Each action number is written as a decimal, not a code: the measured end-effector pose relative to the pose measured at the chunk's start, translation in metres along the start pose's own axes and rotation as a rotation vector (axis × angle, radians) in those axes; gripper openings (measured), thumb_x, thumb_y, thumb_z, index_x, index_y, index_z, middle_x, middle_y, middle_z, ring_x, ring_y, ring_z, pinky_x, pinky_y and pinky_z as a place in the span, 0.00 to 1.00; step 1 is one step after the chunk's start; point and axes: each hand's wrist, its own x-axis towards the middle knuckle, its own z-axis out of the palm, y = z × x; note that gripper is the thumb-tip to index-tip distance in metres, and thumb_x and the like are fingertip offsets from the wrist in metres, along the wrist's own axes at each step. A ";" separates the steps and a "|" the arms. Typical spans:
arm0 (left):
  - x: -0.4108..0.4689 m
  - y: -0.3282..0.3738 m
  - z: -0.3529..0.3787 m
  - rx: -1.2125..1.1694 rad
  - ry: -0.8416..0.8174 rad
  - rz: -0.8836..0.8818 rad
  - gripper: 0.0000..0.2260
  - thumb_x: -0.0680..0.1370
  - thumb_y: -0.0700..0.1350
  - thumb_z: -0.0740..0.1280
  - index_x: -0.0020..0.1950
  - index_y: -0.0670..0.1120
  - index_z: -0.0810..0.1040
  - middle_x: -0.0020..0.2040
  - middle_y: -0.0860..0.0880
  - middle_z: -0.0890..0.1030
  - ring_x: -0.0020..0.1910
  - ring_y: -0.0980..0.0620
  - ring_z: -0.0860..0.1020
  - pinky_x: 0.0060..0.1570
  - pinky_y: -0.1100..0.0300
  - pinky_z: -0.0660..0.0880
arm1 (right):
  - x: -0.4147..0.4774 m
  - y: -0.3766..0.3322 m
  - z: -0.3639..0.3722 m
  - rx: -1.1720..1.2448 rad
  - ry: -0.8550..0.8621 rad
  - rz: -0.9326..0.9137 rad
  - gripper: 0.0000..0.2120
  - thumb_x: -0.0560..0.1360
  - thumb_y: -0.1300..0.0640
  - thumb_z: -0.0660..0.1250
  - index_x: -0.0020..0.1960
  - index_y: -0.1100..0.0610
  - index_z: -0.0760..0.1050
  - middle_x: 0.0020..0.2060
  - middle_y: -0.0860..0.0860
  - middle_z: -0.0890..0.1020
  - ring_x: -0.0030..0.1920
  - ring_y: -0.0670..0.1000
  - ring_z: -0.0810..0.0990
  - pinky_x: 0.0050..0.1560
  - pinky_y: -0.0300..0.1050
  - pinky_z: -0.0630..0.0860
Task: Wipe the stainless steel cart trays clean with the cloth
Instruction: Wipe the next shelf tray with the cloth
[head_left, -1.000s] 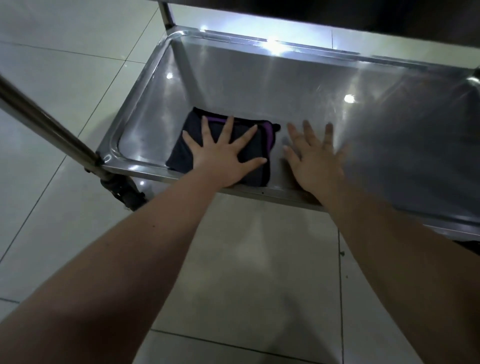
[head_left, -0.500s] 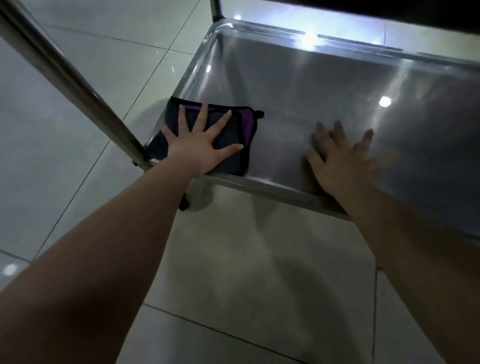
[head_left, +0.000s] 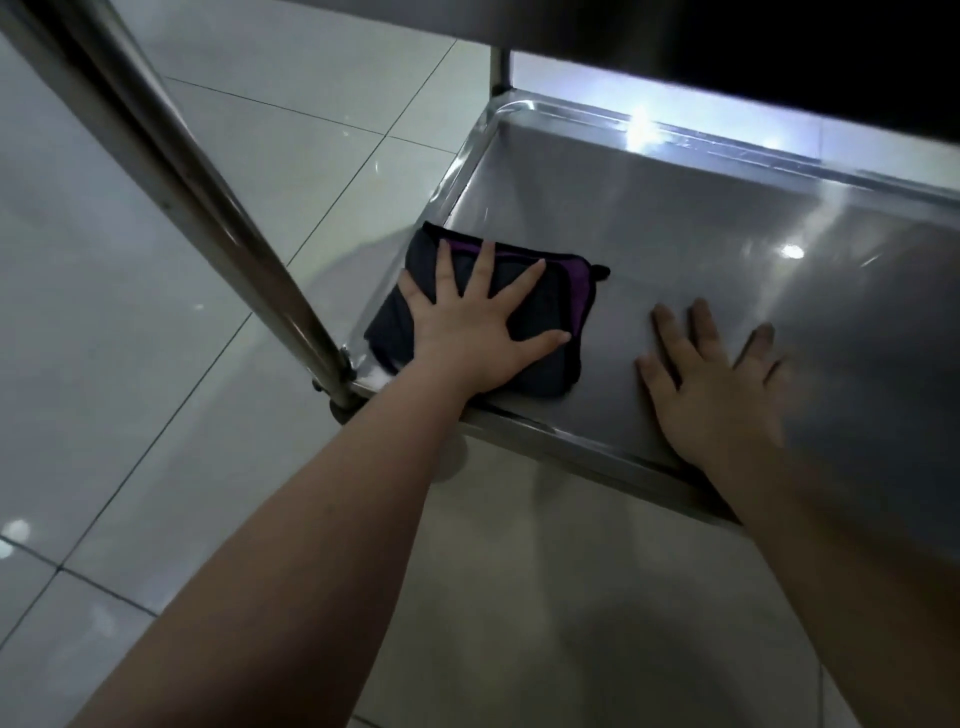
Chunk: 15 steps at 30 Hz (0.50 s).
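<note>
Stainless steel lower tray (head_left: 727, 223) of the cart: shallow raised rim, sheen broken by lamp glare. Dark folded cloth with purple edging (head_left: 390, 328) lies flat in the near left corner of the tray, just beside the slanting tubular steel cart post (head_left: 171, 171). Left hand (head_left: 467, 332) lies flat on top of the cloth, fingers straight and spread wide, palm pressing down, nothing curled round the fabric. Likely reason: a broad palm loads the whole fold evenly, so it slides rather than bunches, and corners are where grime gathers. Right hand (head_left: 722, 400) is to the right of the cloth and apart from it, flat on bare metal, fingers splayed, holding nothing. Probably a brace for the lean beneath the dark upper shelf (head_left: 779, 41). Most of the tray lies far and right of the cloth. Pale glossy tiled floor (head_left: 260, 104) shows to the left and near
</note>
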 end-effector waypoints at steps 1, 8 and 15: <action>0.013 0.003 -0.002 -0.004 0.007 0.007 0.39 0.64 0.82 0.40 0.74 0.73 0.40 0.81 0.52 0.40 0.77 0.37 0.35 0.66 0.26 0.34 | 0.000 0.000 -0.001 0.000 -0.010 -0.002 0.30 0.76 0.32 0.34 0.76 0.34 0.34 0.79 0.43 0.41 0.76 0.69 0.40 0.73 0.69 0.39; 0.081 0.018 -0.020 0.018 -0.059 0.026 0.38 0.67 0.81 0.44 0.75 0.71 0.40 0.81 0.52 0.40 0.77 0.36 0.36 0.66 0.24 0.38 | 0.000 -0.001 -0.006 -0.016 -0.031 0.004 0.29 0.76 0.32 0.35 0.74 0.33 0.32 0.78 0.42 0.39 0.76 0.67 0.39 0.73 0.69 0.40; -0.020 0.007 0.005 -0.003 -0.021 0.067 0.37 0.65 0.82 0.39 0.72 0.74 0.36 0.80 0.54 0.38 0.77 0.39 0.34 0.65 0.27 0.32 | 0.001 0.000 -0.003 0.032 -0.016 0.000 0.29 0.76 0.31 0.36 0.75 0.32 0.35 0.79 0.42 0.41 0.76 0.67 0.38 0.72 0.70 0.39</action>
